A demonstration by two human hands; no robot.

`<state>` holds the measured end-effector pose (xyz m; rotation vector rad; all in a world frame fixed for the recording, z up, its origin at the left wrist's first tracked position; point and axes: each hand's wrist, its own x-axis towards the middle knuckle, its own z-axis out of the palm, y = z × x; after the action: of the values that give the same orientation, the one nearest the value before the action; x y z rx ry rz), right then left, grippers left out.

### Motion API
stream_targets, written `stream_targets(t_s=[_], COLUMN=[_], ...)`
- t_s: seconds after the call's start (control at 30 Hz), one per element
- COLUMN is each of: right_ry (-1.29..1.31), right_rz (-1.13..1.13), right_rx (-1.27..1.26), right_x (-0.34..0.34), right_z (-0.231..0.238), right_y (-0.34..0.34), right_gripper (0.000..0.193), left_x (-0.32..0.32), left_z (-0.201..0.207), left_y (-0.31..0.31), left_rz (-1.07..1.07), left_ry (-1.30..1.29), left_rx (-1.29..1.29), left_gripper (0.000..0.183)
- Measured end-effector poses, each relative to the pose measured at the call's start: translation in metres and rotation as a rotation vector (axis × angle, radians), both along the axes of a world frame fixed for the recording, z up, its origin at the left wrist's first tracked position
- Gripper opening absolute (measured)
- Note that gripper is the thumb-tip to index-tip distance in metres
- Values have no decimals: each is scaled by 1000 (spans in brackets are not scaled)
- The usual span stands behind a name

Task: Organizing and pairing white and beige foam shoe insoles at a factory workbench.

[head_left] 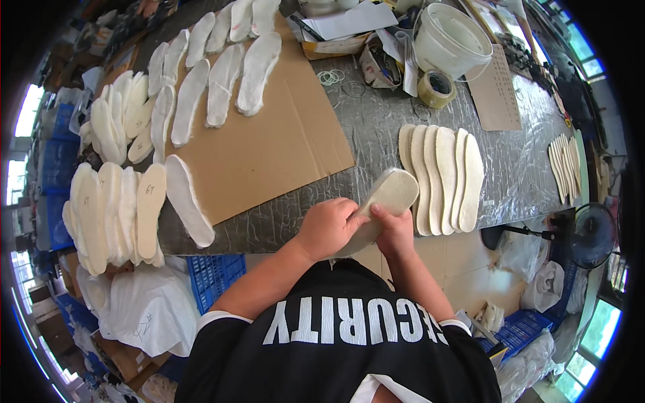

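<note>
Black shirt (316,366) with white-edged sleeves (213,339)

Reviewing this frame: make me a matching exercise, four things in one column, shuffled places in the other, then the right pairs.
1. Insole nearest the chest
2. Tape roll
3. Black fan
4. Large cardboard sheet

A. Beside the white bucket
B. Under several white insoles
C. In the left hand and right hand
D. At the picture's far right

Pairs: 1-C, 2-A, 3-D, 4-B

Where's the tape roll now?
Head view, upper part, right of centre: the tape roll sits on the table, between the white bucket and the fanned insoles.
</note>
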<state>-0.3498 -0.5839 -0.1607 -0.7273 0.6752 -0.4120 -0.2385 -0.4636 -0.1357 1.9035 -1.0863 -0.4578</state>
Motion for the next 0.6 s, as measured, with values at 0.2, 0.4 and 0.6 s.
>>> stream_targets(t_s=[0.2, 0.4, 0.6], right_ry=[123, -116, -144], right_rz=[59, 1, 251], right_rx=[-57, 259, 85], right_x=[5, 8, 51], right_z=[-8, -36, -6], right_y=[17, 14, 33], right_gripper=[22, 33, 29], left_x=[12, 41, 77], left_z=[-24, -34, 2], left_y=[14, 55, 165], left_rz=[-25, -195, 239], left_ry=[213, 532, 601], left_rx=[-16, 151, 11], left_gripper=[18, 25, 19])
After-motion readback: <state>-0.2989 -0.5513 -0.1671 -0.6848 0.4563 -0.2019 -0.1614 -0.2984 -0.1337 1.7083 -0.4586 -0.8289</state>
